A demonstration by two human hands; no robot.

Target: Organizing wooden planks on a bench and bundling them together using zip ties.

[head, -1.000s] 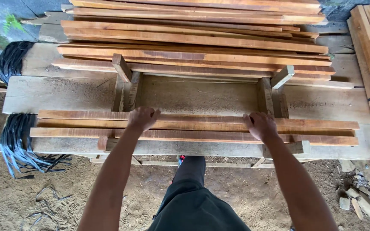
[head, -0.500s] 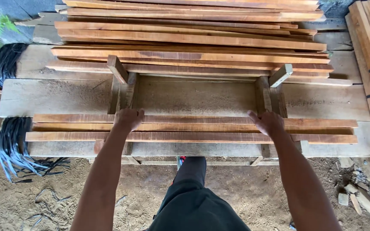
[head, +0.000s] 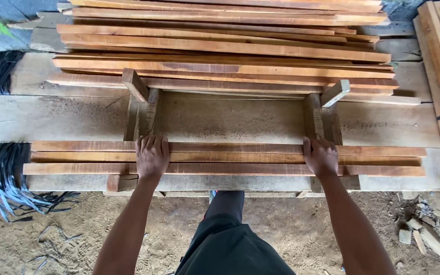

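Left hand (head: 152, 157) flat, palm down, on near slats (head: 230, 158) toward left end; fingers (head: 151, 144) extended, not curled, tips reaching far edge of farthest slat. Slats stacked along near edge of bench (head: 52, 119), long axis left–right, directly under both palms. Right hand (head: 322, 157) likewise flat toward right end, fingers spread, no grasp. Hands about equally near. Larger slat pile (head: 230, 46) at far edge; black strap bundle (head: 3, 178) at near-left corner.
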